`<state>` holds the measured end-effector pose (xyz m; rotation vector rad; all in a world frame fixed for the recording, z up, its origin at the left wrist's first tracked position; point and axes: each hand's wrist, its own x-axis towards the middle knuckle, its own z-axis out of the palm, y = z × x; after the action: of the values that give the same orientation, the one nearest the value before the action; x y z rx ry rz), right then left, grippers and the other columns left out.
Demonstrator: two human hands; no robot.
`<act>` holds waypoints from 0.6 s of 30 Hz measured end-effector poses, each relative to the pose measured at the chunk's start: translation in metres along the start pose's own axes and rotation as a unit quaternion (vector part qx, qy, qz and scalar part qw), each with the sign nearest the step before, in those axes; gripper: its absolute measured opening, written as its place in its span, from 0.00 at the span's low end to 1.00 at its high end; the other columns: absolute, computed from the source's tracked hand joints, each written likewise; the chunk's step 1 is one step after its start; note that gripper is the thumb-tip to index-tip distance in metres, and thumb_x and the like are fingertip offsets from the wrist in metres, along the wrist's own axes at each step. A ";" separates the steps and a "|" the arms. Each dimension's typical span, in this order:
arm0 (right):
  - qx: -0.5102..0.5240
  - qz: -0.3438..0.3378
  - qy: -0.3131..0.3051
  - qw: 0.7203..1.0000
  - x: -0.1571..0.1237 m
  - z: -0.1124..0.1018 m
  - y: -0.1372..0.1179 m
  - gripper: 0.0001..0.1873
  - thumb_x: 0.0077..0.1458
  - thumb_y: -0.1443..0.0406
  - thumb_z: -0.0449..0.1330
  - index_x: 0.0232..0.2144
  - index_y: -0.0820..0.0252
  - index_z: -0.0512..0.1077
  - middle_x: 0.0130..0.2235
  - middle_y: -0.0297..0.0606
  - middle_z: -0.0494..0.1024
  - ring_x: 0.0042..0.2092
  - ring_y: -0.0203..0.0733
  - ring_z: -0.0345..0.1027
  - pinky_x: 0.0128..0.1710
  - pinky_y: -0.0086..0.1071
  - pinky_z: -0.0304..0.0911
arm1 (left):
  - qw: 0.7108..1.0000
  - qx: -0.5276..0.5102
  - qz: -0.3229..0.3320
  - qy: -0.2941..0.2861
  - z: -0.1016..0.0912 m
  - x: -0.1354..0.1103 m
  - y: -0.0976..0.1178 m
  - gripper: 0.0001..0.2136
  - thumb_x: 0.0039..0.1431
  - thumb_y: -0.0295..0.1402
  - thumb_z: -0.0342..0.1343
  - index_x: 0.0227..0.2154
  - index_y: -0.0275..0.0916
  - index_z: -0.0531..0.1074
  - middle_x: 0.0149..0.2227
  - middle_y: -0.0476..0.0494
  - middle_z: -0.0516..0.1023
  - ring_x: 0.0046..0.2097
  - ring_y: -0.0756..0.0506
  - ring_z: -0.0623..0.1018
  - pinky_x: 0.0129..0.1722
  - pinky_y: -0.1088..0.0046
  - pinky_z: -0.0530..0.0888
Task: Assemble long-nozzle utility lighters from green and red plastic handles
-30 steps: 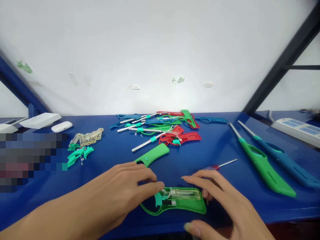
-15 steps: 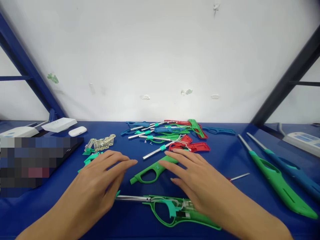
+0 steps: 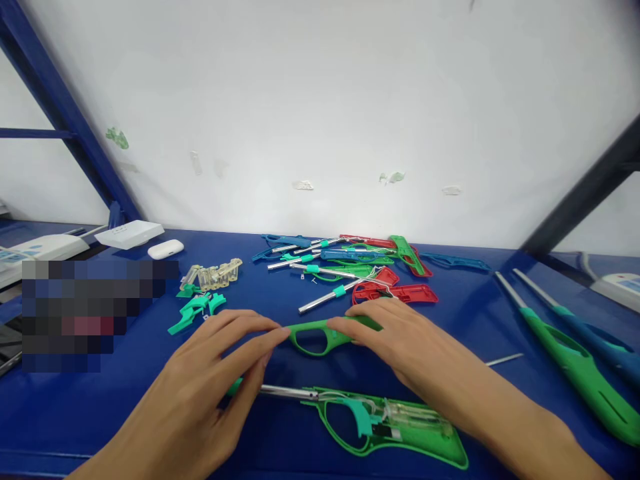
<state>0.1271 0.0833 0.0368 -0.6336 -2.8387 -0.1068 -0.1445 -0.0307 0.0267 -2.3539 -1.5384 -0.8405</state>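
Observation:
A green lighter casing half (image 3: 310, 326) spans the space between my two hands, just above the blue table. My left hand (image 3: 215, 367) pinches its narrow front end between thumb and fingers. On the handle end, the fingers of my right hand (image 3: 400, 340) are closed, covering much of it. Nearer to me lies the other green casing half (image 3: 435, 440), open side up. In it sit a metal tube (image 3: 290, 393), a teal trigger (image 3: 362, 417) and a clear fuel tank (image 3: 420, 417). My left hand partly hides the tube's tip.
Loose metal tubes (image 3: 320, 300), red casing halves (image 3: 415, 294) and blue ones lie in a pile behind. Teal triggers (image 3: 195, 310) and clear tanks (image 3: 217, 276) are at left, near a white case (image 3: 166, 249). A green lighter (image 3: 570, 370) and a blue lighter (image 3: 597, 343) lie at right.
Both hands have closed on the green casing half, which lay on the table between them. It has turned nearly level, its front end now at my left fingertips. The view has shifted slightly.

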 end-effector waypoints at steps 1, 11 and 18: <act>0.001 0.008 0.009 1.000 -0.004 -0.002 -0.001 0.43 0.53 0.84 0.52 0.65 0.46 0.63 0.53 0.40 0.78 0.53 0.45 0.74 0.51 0.39 0.71 | 1.000 0.000 0.001 -0.007 0.003 0.000 0.001 0.16 0.72 0.27 0.52 0.59 0.47 0.69 0.57 0.46 0.75 0.59 0.44 0.73 0.59 0.68 0.69; -0.012 0.036 0.008 0.999 -0.029 0.003 0.004 0.29 0.65 0.74 0.55 0.64 0.47 0.63 0.55 0.39 0.79 0.54 0.49 0.75 0.52 0.49 0.74 | 0.995 0.020 0.094 -0.035 0.029 0.023 0.007 0.12 0.74 0.27 0.50 0.55 0.38 0.72 0.49 0.41 0.82 0.48 0.39 0.80 0.47 0.57 0.74; -0.011 0.058 0.015 0.998 -0.022 0.007 0.007 0.13 0.68 0.62 0.60 0.53 0.55 0.75 0.49 0.40 0.83 0.47 0.50 0.80 0.46 0.47 0.77 | 0.997 0.033 0.054 -0.047 0.023 0.022 -0.001 0.11 0.73 0.27 0.52 0.53 0.40 0.73 0.50 0.40 0.81 0.49 0.39 0.78 0.50 0.55 0.72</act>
<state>0.1481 0.0815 0.0250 -0.7939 -2.7682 -0.1270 -0.1312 -0.0027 0.0206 -2.4352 -1.4334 -0.6534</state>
